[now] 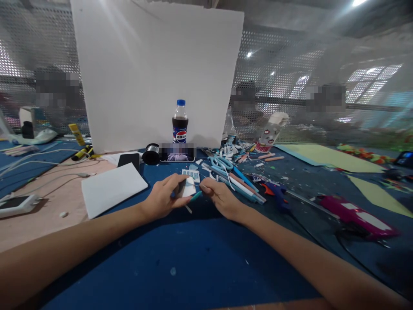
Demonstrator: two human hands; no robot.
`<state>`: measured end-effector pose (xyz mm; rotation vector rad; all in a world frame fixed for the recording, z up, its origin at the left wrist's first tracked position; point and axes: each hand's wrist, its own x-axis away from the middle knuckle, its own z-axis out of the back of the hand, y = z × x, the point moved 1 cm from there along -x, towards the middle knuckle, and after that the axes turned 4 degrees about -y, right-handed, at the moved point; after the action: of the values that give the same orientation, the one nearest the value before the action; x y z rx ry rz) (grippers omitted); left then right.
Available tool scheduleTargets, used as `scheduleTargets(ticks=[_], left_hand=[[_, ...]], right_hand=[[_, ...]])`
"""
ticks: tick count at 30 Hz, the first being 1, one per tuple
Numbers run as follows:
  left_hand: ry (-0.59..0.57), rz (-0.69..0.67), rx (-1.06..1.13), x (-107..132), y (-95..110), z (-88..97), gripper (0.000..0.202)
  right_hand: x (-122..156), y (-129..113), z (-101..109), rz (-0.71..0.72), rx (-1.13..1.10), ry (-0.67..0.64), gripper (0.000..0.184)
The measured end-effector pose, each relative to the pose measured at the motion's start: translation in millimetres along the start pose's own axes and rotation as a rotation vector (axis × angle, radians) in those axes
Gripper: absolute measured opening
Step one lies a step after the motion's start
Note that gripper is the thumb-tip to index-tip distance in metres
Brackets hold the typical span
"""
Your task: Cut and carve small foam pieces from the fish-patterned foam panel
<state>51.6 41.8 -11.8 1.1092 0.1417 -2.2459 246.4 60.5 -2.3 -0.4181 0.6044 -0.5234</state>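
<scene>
My left hand (163, 196) is closed around a small white foam piece (187, 189), holding it down on the blue table cover (193, 258). My right hand (219, 196) grips a teal craft knife (195, 196) whose tip points left at the lower edge of the piece. The two hands sit close together, almost touching, in the middle of the table. A small white printed card (191, 174) lies just behind the piece.
A big white foam board (155, 73) stands at the back with a cola bottle (180, 122) in front. Left lie a white sheet (111, 189), a black phone (128, 160) and a tape roll (150, 153). Right lie scissors (221, 164), pens, scraps, a glue gun (275, 191) and a magenta tool (351, 215).
</scene>
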Motion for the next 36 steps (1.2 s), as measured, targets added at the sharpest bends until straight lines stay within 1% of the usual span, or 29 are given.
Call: scheduleTargets(ticks=[7,11,17,29,33,36], left_hand=[[0.039,-0.066,0.101,-2.9,0.8,0.8,0.038],[0.071,-0.080,0.154,-2.6,-0.9,-1.8,0.039],[0.074,-0.077,0.207,-2.9,-1.2,-2.0,0.038],[0.097,-0.096,0.216,-4.0,0.9,-1.7,0.037],[0.085,-0.083,0.210,-4.7,1.1,-1.7,0.037],[0.079,-0.097,0.205,-4.9,0.6,-2.3,0.037]], right_hand=[[0.0,-1.7,0.0,-0.007,0.014,0.007,0.047],[0.7,0.3,-0.8,-0.017,0.015,-0.009,0.044],[1.1,0.0,-0.7,-0.025,0.021,-0.017,0.038],[2.3,1.2,-3.2,-0.026,0.045,0.003,0.032],[2.1,1.4,-3.6,-0.017,0.042,0.010,0.032],[1.8,1.4,-4.3,-0.020,0.047,0.012,0.032]])
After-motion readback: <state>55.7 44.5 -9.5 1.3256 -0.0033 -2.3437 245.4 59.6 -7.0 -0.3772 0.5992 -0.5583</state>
